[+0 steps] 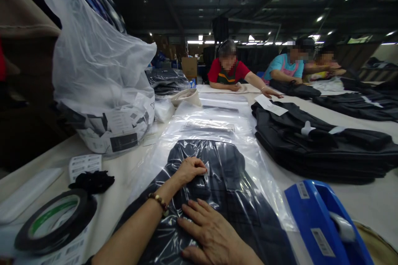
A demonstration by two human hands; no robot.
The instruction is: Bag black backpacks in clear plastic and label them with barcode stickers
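A folded black garment [214,190] lies in a clear plastic bag [224,124] on the table in front of me. With thumb and fingers pinched together, my left hand [190,170] is at the middle of the bag, holding a small pale sticker [207,169] against the plastic. A beaded bracelet [159,203] circles that wrist. Lower on the bag, my right hand [209,230] rests flat with its fingers spread. Glare on the plastic hides some folds of the garment.
On the left are a roll of black tape [56,221], barcode sticker sheets [85,165], a black scrunchie [92,182] and a plastic bag of labels [115,128]. To the right are stacked black garments [320,145] and a blue tape dispenser [323,219]. Several co-workers [230,70] lean over the table.
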